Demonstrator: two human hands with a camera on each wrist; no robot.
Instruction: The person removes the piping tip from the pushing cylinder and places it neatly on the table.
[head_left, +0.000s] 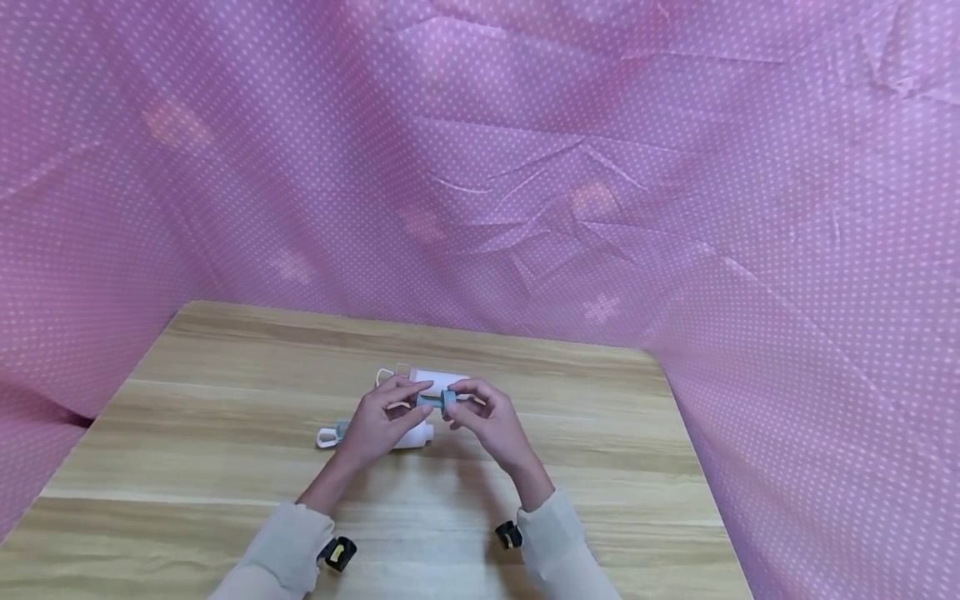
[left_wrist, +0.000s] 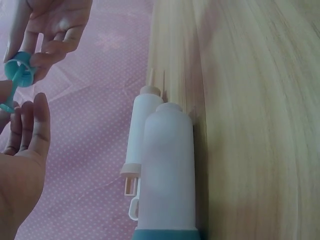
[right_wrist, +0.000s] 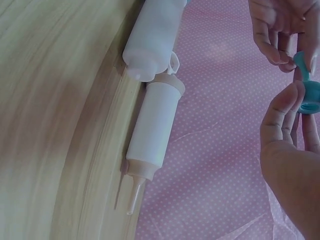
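Observation:
A small teal cap (head_left: 447, 405) with a thin stem ending in a flat tip is held in the air over the table. My right hand (head_left: 491, 421) pinches its ring-shaped collar (right_wrist: 311, 94) between thumb and fingers. Thumb and forefinger of my left hand (head_left: 375, 423) pinch the far end of the stem (left_wrist: 17, 77). Below them a whitish plastic bottle (left_wrist: 167, 165) with a teal band lies on its side. Behind it lies a slimmer white tube (right_wrist: 154, 122) with peach-coloured ends and a clear thin nozzle (right_wrist: 135, 195).
The wood-grain table (head_left: 225, 400) carries both lying containers near its middle. A white loop (head_left: 327, 437) sticks out left of the nearer bottle. Pink dotted cloth (head_left: 480, 167) hangs behind the table and at both sides.

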